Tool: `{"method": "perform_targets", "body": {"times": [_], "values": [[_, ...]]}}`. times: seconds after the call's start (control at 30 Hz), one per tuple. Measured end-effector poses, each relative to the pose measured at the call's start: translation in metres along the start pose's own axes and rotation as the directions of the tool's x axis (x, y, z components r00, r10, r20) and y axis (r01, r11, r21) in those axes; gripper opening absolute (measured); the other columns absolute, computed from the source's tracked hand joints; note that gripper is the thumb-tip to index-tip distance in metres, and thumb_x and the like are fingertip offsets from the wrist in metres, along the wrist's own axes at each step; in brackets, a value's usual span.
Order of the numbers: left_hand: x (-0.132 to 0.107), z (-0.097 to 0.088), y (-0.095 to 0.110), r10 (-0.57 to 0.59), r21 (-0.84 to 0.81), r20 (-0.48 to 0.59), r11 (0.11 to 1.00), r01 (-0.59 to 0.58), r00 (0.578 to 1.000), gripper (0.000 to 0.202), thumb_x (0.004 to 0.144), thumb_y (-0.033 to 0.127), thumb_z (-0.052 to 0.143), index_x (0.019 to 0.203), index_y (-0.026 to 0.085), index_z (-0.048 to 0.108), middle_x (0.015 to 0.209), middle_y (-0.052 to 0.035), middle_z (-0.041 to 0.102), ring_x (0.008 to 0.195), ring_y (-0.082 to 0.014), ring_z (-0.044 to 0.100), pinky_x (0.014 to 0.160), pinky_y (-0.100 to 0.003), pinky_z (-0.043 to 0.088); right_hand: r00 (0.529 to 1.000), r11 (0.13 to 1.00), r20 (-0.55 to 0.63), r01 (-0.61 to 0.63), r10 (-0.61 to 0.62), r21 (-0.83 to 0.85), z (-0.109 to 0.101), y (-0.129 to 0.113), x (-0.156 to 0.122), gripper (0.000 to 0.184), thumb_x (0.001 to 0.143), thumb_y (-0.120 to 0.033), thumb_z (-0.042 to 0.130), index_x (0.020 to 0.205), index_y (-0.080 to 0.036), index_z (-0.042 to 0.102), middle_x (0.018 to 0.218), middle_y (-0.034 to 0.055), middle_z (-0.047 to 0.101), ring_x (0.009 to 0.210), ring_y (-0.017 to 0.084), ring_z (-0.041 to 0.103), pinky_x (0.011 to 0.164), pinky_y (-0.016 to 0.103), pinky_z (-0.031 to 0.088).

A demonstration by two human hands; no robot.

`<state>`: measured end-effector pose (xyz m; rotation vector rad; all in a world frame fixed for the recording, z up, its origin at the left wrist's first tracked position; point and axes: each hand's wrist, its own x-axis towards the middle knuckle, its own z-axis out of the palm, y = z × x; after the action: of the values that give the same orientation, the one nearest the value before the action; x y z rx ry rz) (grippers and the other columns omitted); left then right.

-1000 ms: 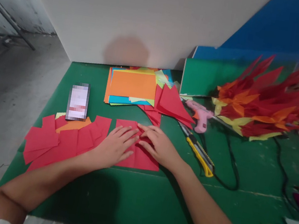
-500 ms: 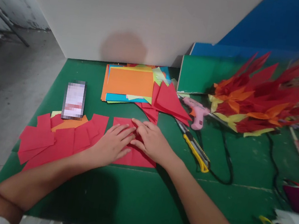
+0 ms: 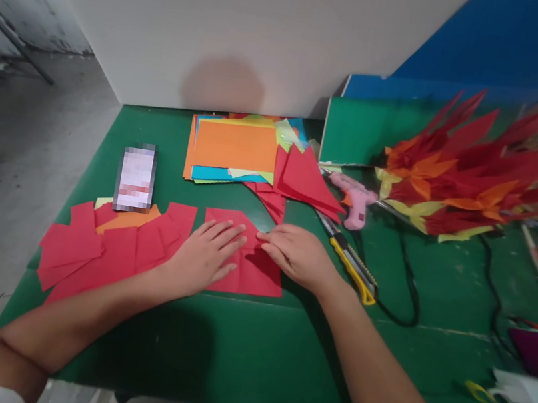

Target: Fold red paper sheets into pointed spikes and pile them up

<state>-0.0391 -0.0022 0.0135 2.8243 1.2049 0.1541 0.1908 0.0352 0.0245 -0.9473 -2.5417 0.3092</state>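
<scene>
I find the red sheet under both hands, left hand spread flat on its left, right hand narrowed at its folded flap, pinch unconfirmed.

A red sheet is laid flat on the green worktop, lined by a lengthwise crease; its far right corner is folded inward, the flap's edge slightly raised.
</scene>
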Motion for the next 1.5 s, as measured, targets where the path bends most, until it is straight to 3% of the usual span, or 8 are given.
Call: {"method": "perform_targets", "body": {"times": [0.37, 0.5, 0.67, 0.97, 1.17, 1.3, 1.4, 1.5], "values": [[-0.001, 0.001, -0.002, -0.004, -0.050, -0.025, 0.999, 0.002, 1.000, 0.044, 0.095, 0.035, 0.041, 0.134, 0.017, 0.047, 0.144, -0.0097, 0.044, 0.130, -0.0271, 0.040, 0.107, -0.046, 0.031, 1.000, 1.000, 0.012, -0.002, 0.002, 0.002, -0.013, 0.007, -0.008, 0.046, 0.097, -0.029, 0.033, 0.057, -0.020, 0.054, 0.053, 0.0022, 0.054, 0.057, 0.015, 0.051, 0.060, 0.028, 0.039], [0.000, 0.000, -0.003, 0.007, -0.098, -0.041, 0.995, -0.011, 0.999, 0.044, 0.093, 0.035, 0.043, 0.133, 0.015, 0.048, 0.143, -0.0104, 0.045, 0.129, -0.0278, 0.040, 0.108, -0.048, 0.030, 0.994, 1.000, -0.107, -0.019, 0.019, 0.003, -0.003, 0.005, -0.006, 0.042, 0.096, -0.025, 0.036, 0.060, -0.020, 0.055, 0.053, 0.0023, 0.056, 0.058, 0.016, 0.052, 0.061, 0.030, 0.041], [0.001, -0.003, -0.006, -0.002, -0.216, -0.113, 0.976, -0.022, 0.994, 0.041, 0.090, 0.035, 0.047, 0.127, 0.017, 0.051, 0.135, -0.0123, 0.051, 0.124, -0.0269, 0.044, 0.106, -0.048, 0.033, 0.989, 0.992, -0.135, 0.071, -0.056, 0.109, 0.011, -0.002, 0.001, 0.018, 0.093, -0.024, 0.047, 0.092, -0.020, 0.064, 0.096, 0.0068, 0.070, 0.088, 0.018, 0.061, 0.084, 0.036, 0.048], [0.001, -0.005, -0.027, -0.488, -0.224, -0.302, 0.871, 0.437, 0.819, 0.046, 0.088, 0.046, 0.049, 0.124, 0.017, 0.044, 0.113, -0.0144, 0.050, 0.110, -0.0302, 0.049, 0.092, -0.050, 0.040, 0.993, 0.989, 0.019, 0.115, -0.118, 0.095, 0.017, -0.003, 0.003, 0.026, 0.094, -0.023, 0.045, 0.111, -0.021, 0.065, 0.115, 0.0091, 0.067, 0.100, 0.021, 0.061, 0.088, 0.041, 0.052], [0.003, 0.005, -0.030, -0.520, -0.591, -0.350, 0.768, 0.247, 0.779, 0.042, 0.086, 0.027, 0.052, 0.125, 0.021, 0.036, 0.117, -0.0103, 0.035, 0.074, -0.0097, 0.052, 0.075, -0.034, 0.051, 0.994, 0.993, 0.040, 0.098, -0.101, 0.062, 0.017, -0.004, 0.002, 0.027, 0.094, -0.023, 0.045, 0.111, -0.020, 0.066, 0.118, 0.0084, 0.066, 0.101, 0.022, 0.060, 0.087, 0.041, 0.053], [0.005, 0.010, -0.026, -0.547, -0.724, -0.389, 0.679, 0.121, 0.741, 0.042, 0.084, 0.020, 0.052, 0.122, 0.021, 0.034, 0.110, -0.0076, 0.038, 0.075, -0.0086, 0.054, 0.069, -0.028, 0.052, 0.993, 0.993, 0.043, 0.111, -0.113, 0.029, 0.015, -0.008, 0.003, 0.029, 0.095, -0.023, 0.043, 0.111, -0.020, 0.066, 0.116, 0.0089, 0.067, 0.099, 0.022, 0.061, 0.086, 0.042, 0.054], [0.005, 0.010, -0.024, -0.514, -0.745, -0.362, 0.661, 0.090, 0.778, 0.039, 0.083, 0.016, 0.049, 0.119, 0.019, 0.035, 0.097, -0.0047, 0.047, 0.073, -0.0097, 0.054, 0.066, -0.025, 0.052, 0.992, 0.993, 0.046, 0.116, -0.117, 0.008, 0.014, -0.009, 0.004, 0.031, 0.095, -0.022, 0.041, 0.114, -0.021, 0.066, 0.117, 0.0087, 0.067, 0.101, 0.022, 0.061, 0.087, 0.043, 0.054], [0.005, 0.005, -0.024, -0.367, -0.644, -0.377, 0.764, 0.044, 0.851, 0.023, 0.084, 0.009, 0.044, 0.105, 0.019, 0.048, 0.090, -0.0045, 0.056, 0.077, -0.0126, 0.057, 0.072, -0.029, 0.052, 0.991, 0.992, 0.050, 0.128, -0.128, 0.000, 0.015, -0.008, 0.003, 0.030, 0.095, -0.021, 0.042, 0.114, -0.020, 0.065, 0.119, 0.0080, 0.066, 0.103, 0.022, 0.060, 0.089, 0.043, 0.053]]}}
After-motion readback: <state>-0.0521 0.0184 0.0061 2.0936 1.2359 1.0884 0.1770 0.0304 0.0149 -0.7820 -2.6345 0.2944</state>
